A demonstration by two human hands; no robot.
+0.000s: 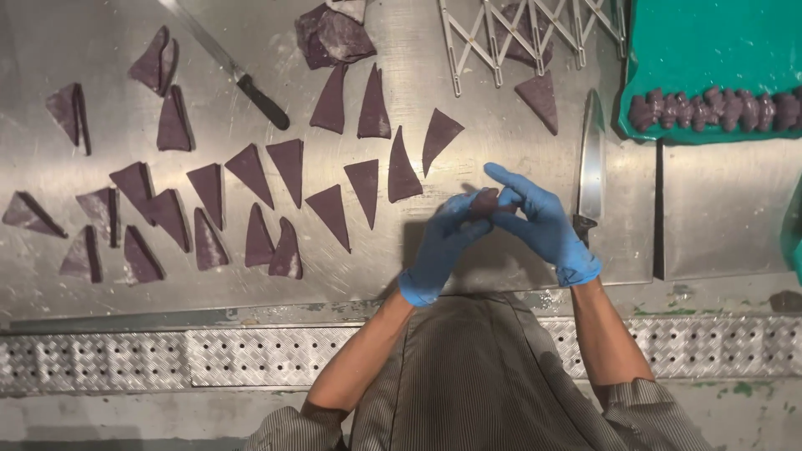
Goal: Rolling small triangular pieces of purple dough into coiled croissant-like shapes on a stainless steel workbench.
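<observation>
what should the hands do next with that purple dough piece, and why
Probably finish rolling it shut, then set it on the green tray. The left hand and right hand pinch a small purple dough piece between them, above the steel table, and a row of shaped pieces already lies on that tray.

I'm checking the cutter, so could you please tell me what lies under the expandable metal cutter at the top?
Under the cutter, purple dough shows through its lattice on the steel table. The bars cover parts of it, so its full shape cannot be seen.
</observation>
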